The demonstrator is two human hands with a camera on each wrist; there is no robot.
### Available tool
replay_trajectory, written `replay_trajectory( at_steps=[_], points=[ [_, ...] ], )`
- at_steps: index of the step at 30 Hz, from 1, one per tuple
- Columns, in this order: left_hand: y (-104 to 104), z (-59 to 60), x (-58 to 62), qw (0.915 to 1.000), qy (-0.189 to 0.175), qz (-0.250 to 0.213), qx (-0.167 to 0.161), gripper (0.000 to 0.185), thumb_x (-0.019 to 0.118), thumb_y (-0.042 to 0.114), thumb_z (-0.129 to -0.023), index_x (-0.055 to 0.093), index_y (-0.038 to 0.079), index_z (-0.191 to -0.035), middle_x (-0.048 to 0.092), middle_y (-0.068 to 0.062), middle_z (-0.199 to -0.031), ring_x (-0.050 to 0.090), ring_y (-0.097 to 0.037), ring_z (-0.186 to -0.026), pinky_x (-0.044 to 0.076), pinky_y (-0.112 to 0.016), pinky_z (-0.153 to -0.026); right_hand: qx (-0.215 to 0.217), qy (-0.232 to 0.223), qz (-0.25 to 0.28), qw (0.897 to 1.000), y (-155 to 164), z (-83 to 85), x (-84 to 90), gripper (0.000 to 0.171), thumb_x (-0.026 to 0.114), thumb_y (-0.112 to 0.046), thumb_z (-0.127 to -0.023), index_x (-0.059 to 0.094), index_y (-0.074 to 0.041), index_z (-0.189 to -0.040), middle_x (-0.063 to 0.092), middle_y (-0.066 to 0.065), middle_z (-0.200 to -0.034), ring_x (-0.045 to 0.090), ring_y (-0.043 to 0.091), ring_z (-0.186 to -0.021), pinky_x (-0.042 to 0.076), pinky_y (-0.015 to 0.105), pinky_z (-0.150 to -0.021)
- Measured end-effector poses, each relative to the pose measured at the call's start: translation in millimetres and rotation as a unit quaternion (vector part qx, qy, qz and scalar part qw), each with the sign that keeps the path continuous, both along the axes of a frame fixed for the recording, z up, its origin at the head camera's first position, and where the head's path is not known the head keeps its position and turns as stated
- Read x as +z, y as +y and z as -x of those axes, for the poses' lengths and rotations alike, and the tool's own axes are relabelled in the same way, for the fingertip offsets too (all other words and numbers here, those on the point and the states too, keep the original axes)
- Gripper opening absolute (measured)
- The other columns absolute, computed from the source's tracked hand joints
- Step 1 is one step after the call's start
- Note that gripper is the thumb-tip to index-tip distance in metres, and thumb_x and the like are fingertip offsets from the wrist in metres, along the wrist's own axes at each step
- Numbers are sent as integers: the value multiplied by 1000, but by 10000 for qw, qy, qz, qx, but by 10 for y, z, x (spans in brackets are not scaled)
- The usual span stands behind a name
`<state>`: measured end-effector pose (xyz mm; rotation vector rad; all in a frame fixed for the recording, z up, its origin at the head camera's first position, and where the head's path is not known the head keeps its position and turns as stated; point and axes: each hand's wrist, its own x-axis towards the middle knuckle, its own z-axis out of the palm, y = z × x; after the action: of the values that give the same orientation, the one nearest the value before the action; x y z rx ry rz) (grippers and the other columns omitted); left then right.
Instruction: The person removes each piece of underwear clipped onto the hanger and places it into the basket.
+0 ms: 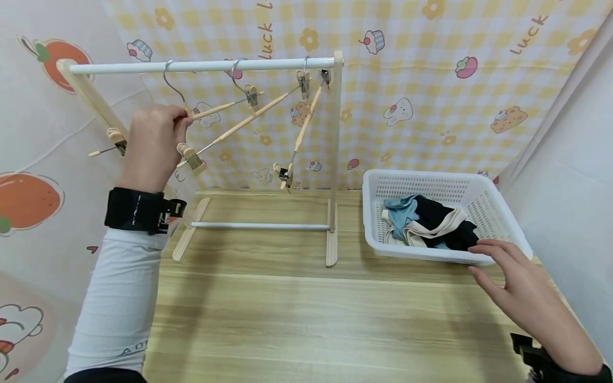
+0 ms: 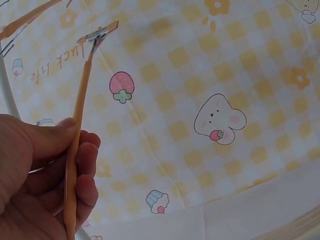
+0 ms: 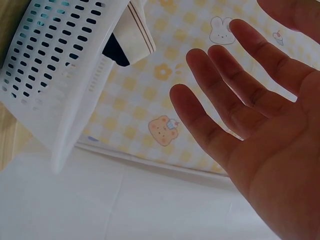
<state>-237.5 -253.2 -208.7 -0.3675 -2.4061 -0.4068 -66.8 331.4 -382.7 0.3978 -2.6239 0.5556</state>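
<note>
My left hand (image 1: pixel 155 138) grips the wooden bar of a clip hanger (image 1: pixel 214 110) that is hooked on the white rail of a small rack (image 1: pixel 201 66). In the left wrist view the thumb and curled fingers wrap this bar (image 2: pixel 82 97), and a metal clip (image 2: pixel 97 35) shows at its upper end. Beside it, more clip hangers (image 1: pixel 254 116) hang tilted from the same rail. Over the near right corner of a white basket (image 1: pixel 436 178), my right hand (image 1: pixel 527 292) hovers with fingers spread and nothing in them. Blue, black and cream cloths (image 1: pixel 431 226) lie bunched in the basket.
The rack's wooden feet (image 1: pixel 332 250) and lower white bar (image 1: pixel 261 226) stand at the back of the wooden table (image 1: pixel 306 319). A yellow checked cloth (image 1: pixel 412 143) hangs behind, and white sheets (image 1: pixel 570 154) line the sides.
</note>
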Motion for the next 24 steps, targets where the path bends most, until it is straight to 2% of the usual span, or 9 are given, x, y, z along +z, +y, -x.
replay_trajectory(
  at_steps=[2,4,9,14,16,19,22,24],
  points=[
    [14,-8,-4,10000,-40,-37,47,28,58,7,-111,74,-16,-116,74,-37,-105,70,-51,-96,58,-60,-79,-5,-8,32,10000,-9,-5,-11,36,84,-6,-91,72,-5,-125,66,21,-133,61,40,-111,39,21,-80],
    [25,-12,-4,9999,-73,-41,91,29,58,8,-112,74,-15,-118,74,-37,-106,70,-50,-96,58,-59,-80,6,-80,108,9999,-17,-11,-25,35,83,-7,-93,71,-5,-126,65,22,-134,58,39,-114,37,14,-84],
    [18,-35,-2,9998,-106,-26,155,29,60,9,-111,74,-15,-120,73,-37,-108,69,-51,-100,58,-60,-82,49,-228,252,9994,-41,-15,-52,33,80,-9,-96,70,-6,-128,62,22,-137,52,35,-122,23,-1,-96],
    [-15,-107,27,9991,-225,-182,302,32,63,9,-110,69,-14,-130,71,-38,-119,67,-54,-109,56,-65,-91,101,-209,271,9994,-60,-9,-56,34,81,-8,-96,70,-6,-128,62,22,-137,50,35,-123,18,-3,-100],
    [-30,-152,54,9988,-198,-271,358,34,63,9,-109,67,-13,-135,69,-38,-125,66,-55,-114,54,-66,-97,102,-212,266,9994,-64,-8,-54,34,80,-8,-96,70,-6,-128,62,23,-137,51,38,-122,19,-2,-100],
    [-34,-256,114,9986,57,-390,357,34,63,7,-109,66,-11,-138,68,-37,-131,63,-55,-123,51,-65,-107,102,-228,265,9993,-71,-10,-43,34,81,-7,-96,70,-5,-128,62,23,-137,53,40,-121,19,-2,-100],
    [8,-408,181,9976,374,-502,287,35,63,8,-109,67,-7,-140,67,-33,-136,61,-52,-131,47,-62,-115,98,-256,244,9993,-81,-10,-30,34,80,-6,-95,69,-5,-128,61,23,-137,54,43,-123,20,-1,-100],
    [63,-519,211,9966,570,-558,181,34,62,10,-110,67,-5,-140,67,-31,-138,61,-50,-133,47,-62,-116,105,-272,217,9993,-89,-8,-24,34,80,-6,-95,69,-4,-128,61,24,-138,55,44,-124,20,0,-102]
  ],
)
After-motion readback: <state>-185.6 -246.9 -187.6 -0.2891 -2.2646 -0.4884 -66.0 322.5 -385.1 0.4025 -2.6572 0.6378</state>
